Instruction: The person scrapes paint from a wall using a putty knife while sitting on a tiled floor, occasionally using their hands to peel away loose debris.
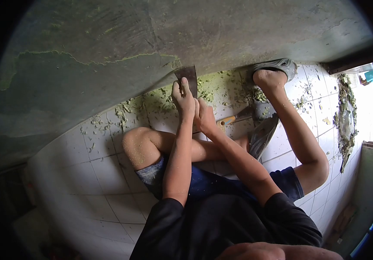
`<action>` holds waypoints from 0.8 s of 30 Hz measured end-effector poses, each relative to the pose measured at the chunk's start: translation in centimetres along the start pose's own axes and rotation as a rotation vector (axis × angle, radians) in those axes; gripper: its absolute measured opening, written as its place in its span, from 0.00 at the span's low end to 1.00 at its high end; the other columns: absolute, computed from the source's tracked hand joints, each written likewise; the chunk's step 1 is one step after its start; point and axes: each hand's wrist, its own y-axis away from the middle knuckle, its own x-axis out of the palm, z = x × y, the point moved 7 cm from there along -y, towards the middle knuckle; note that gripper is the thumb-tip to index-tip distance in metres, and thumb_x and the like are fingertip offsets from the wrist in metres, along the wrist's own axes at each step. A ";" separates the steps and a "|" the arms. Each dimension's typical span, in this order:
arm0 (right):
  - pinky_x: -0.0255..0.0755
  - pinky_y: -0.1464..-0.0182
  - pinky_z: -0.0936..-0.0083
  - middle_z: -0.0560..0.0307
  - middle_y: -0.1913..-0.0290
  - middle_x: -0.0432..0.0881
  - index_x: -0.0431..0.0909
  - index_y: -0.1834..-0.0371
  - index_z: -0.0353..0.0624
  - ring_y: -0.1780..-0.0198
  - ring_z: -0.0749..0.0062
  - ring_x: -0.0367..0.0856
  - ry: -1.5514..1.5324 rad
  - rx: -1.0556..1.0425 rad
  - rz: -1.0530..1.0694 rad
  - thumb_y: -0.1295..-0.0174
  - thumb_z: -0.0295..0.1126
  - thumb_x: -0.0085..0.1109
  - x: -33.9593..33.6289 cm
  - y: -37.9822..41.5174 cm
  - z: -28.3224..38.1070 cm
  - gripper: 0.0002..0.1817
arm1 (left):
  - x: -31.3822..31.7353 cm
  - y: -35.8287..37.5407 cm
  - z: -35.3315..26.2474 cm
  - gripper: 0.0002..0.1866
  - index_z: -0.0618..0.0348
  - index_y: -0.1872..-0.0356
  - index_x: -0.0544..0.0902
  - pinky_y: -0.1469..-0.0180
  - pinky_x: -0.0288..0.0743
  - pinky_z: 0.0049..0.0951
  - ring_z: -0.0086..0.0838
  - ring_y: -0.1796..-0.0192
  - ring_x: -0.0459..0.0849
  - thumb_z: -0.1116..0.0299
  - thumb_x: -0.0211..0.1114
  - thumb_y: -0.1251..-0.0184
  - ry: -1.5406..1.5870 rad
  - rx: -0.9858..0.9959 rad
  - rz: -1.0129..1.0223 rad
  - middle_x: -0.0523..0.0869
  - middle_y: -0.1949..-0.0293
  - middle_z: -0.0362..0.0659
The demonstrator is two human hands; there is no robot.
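Note:
A dark, flat metal scraper blade (189, 74) has its wide end against the lower part of the grey-green wall (108, 78). My left hand (184, 99) is closed on it, with fingers laid along the blade. Just to the right and lower, my right hand (204, 115) is wrapped round the scraper's lower end, close against my left wrist. A ragged yellow-green edge of peeled paint runs along the wall left of the blade. Green paint flakes (162, 97) lie below it on the white tiles.
A putty knife with an orange and white handle (227, 121) lies on the tiled floor (108, 175), right of my hands. My bent legs are on both sides, one foot in a grey clog (286, 67) by the wall. A debris pile (347, 119) runs along the right.

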 end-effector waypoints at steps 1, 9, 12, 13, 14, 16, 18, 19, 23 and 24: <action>0.69 0.63 0.36 0.23 0.69 0.78 0.72 0.56 0.37 0.64 0.21 0.77 -0.004 0.003 -0.014 0.21 0.41 0.46 -0.1 0.1 0.1 0.15 | -0.1 0.1 -0.1 0.21 0.59 0.72 0.70 0.67 0.60 0.27 0.18 0.70 0.64 0.58 0.57 0.17 -0.004 -0.005 0.000 0.67 0.75 0.32; 0.69 0.62 0.35 0.22 0.69 0.78 0.71 0.56 0.38 0.64 0.21 0.77 -0.013 -0.007 0.006 0.21 0.41 0.45 0.5 -0.1 0.2 0.16 | -0.4 -0.5 -0.7 0.22 0.59 0.73 0.69 0.70 0.58 0.28 0.18 0.73 0.63 0.58 0.58 0.18 -0.083 0.037 -0.037 0.65 0.77 0.33; 0.69 0.63 0.36 0.23 0.71 0.78 0.70 0.57 0.37 0.65 0.22 0.78 0.009 -0.029 -0.011 0.21 0.41 0.45 0.5 -0.4 0.6 0.16 | -0.7 -1.0 0.0 0.21 0.59 0.73 0.69 0.71 0.58 0.28 0.18 0.73 0.63 0.58 0.58 0.18 -0.117 0.056 -0.043 0.65 0.77 0.33; 0.69 0.64 0.37 0.24 0.71 0.78 0.70 0.57 0.37 0.65 0.23 0.78 0.039 -0.019 -0.021 0.21 0.41 0.46 0.1 -0.4 0.7 0.16 | -0.4 -1.0 -0.2 0.21 0.59 0.73 0.69 0.71 0.58 0.28 0.18 0.73 0.63 0.58 0.58 0.18 -0.113 0.055 -0.048 0.65 0.77 0.33; 0.69 0.64 0.37 0.24 0.71 0.78 0.70 0.57 0.37 0.65 0.23 0.78 0.042 -0.022 -0.017 0.21 0.41 0.46 -0.2 -0.6 0.9 0.16 | -0.2 -0.9 -0.2 0.21 0.59 0.73 0.70 0.70 0.58 0.27 0.18 0.73 0.63 0.57 0.59 0.18 -0.081 0.036 -0.059 0.66 0.77 0.33; 0.70 0.66 0.39 0.27 0.73 0.79 0.71 0.58 0.37 0.68 0.26 0.79 0.065 -0.065 0.007 0.22 0.42 0.49 -1.0 -1.7 1.6 0.16 | -0.2 -1.1 -1.7 0.21 0.59 0.72 0.71 0.70 0.59 0.26 0.16 0.71 0.64 0.57 0.59 0.18 -0.029 0.102 -0.103 0.67 0.76 0.32; 0.71 0.67 0.40 0.28 0.74 0.78 0.71 0.58 0.38 0.69 0.27 0.79 0.053 -0.192 -0.017 0.22 0.42 0.50 -2.3 -4.3 6.0 0.16 | -1.1 -2.9 -5.4 0.20 0.63 0.70 0.71 0.70 0.64 0.26 0.17 0.72 0.69 0.60 0.58 0.18 0.025 0.261 -0.119 0.72 0.76 0.36; 0.71 0.68 0.41 0.30 0.74 0.78 0.71 0.59 0.38 0.70 0.29 0.79 0.040 -0.304 -0.040 0.23 0.43 0.52 -2.8 -4.9 8.9 0.16 | -1.4 -3.4 -9.0 0.19 0.62 0.70 0.70 0.70 0.64 0.24 0.15 0.71 0.69 0.60 0.57 0.17 0.189 0.319 -0.146 0.72 0.75 0.34; 0.69 0.68 0.44 0.30 0.72 0.77 0.70 0.59 0.36 0.67 0.28 0.77 0.060 -0.370 0.040 0.23 0.37 0.52 -2.6 -5.5 16.3 0.13 | -4.6 -3.1 -17.0 0.21 0.60 0.72 0.66 0.72 0.58 0.25 0.15 0.73 0.63 0.60 0.57 0.17 0.190 0.337 -0.292 0.66 0.76 0.31; 0.69 0.68 0.46 0.31 0.73 0.77 0.71 0.60 0.36 0.68 0.28 0.77 0.021 -0.357 0.026 0.23 0.36 0.51 -2.5 -5.1 15.9 0.13 | -5.0 -3.5 -16.3 0.22 0.61 0.72 0.67 0.72 0.57 0.24 0.16 0.72 0.63 0.59 0.58 0.17 0.146 0.358 -0.227 0.65 0.76 0.31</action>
